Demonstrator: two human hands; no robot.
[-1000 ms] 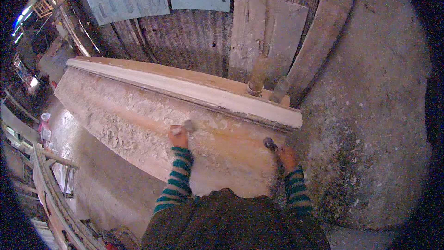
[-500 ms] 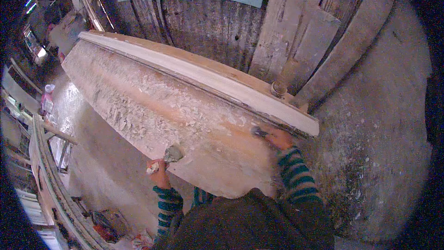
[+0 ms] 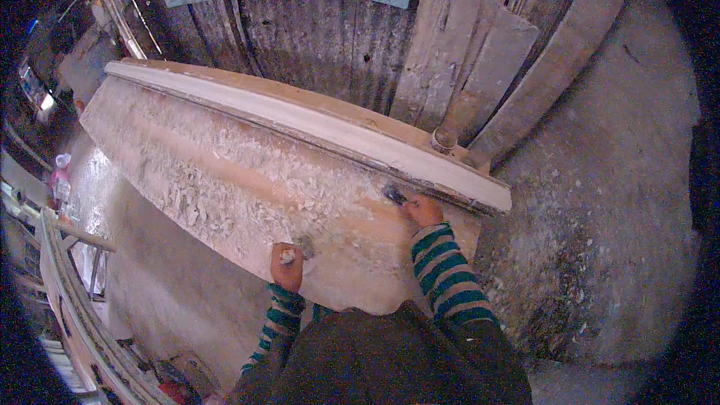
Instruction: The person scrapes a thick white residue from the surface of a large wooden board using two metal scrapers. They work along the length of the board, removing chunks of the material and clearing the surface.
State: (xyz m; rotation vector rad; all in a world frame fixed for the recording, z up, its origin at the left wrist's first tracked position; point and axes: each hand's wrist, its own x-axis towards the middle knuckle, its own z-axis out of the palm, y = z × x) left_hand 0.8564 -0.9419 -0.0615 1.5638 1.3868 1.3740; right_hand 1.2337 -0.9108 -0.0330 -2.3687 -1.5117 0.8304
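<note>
My left hand (image 3: 286, 271) is closed around a scraper whose pale handle end (image 3: 288, 256) pokes out of the fist. Its greyish blade (image 3: 304, 243) is partly hidden beyond the fingers, low over the near side of the long worktop (image 3: 360, 279). Farther right, my right hand (image 3: 424, 211) grips a dark-bladed scraper (image 3: 393, 193), the blade against or just above the worktop close to a long white moulding (image 3: 315, 126). Whitish flakes (image 3: 199, 199) lie thick over the worktop's left and middle; a browner patch shows between the hands.
The moulding runs along the worktop's far edge on a wooden ledge, with a small round cup (image 3: 444, 139) near its right end. Planks (image 3: 480, 67) lean on the corrugated wall (image 3: 330, 52) behind. Curved frame pieces (image 3: 71, 300) stand at the left; debris (image 3: 555, 285) litters the floor at right.
My right hand has moved left with its scraper along the moulding. The left hand has shifted right and inward over the worktop, turning its scraper. The view has shifted slightly.
</note>
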